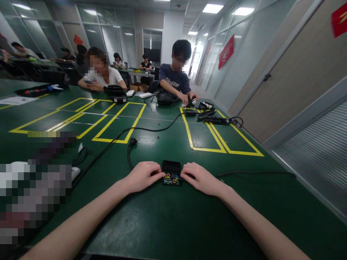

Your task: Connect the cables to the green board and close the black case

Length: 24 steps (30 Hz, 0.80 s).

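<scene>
A small black opened power adapter case (171, 167) lies on the green table (162, 220) in front of me, with a circuit board (171, 179) showing orange and green parts at its near side. My left hand (142, 176) grips the board's left end with curled fingers. My right hand (200, 177) holds the right end the same way. A black cable (255, 173) runs off to the right from under my right hand.
A black power cord with plug (132, 142) crosses the table ahead. Yellow tape rectangles (119, 122) mark the surface. Two people sit at the far side with black devices (165, 98) and cables (217, 119). A white object (75, 172) lies left.
</scene>
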{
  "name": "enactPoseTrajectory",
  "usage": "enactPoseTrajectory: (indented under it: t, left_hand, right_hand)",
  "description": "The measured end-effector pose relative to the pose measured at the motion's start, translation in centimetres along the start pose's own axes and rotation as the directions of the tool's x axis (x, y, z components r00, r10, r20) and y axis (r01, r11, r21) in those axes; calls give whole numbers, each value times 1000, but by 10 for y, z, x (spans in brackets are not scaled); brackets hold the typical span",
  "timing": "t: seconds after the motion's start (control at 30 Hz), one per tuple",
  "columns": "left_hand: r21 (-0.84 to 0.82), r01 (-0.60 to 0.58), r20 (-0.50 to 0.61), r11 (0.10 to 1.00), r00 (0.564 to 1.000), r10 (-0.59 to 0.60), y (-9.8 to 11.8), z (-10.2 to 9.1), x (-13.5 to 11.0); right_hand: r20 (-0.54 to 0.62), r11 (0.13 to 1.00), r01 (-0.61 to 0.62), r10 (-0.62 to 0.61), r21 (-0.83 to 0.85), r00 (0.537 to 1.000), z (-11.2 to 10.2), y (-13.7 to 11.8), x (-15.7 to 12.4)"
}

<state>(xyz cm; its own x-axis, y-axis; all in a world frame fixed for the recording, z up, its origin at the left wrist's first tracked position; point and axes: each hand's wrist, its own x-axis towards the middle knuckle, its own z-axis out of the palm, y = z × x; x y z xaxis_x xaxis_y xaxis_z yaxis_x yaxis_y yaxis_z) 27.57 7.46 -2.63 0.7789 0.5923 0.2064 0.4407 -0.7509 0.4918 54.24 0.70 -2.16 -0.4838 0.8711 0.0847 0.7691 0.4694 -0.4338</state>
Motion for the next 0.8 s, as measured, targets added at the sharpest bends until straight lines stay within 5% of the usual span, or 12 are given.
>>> enactPoseTrajectory:
  t: [0.37,0.8]
  left_hand:
    - [-120,92,-13,988,995,-95,-2,5,-1]
    - [102,-18,-7,995,1000,19,-7,7,2]
  right_hand:
    - [-42,999,-49,50,21,998,7,0,-2]
    - [-96,989,-48,35,-139,995,11,-2,3]
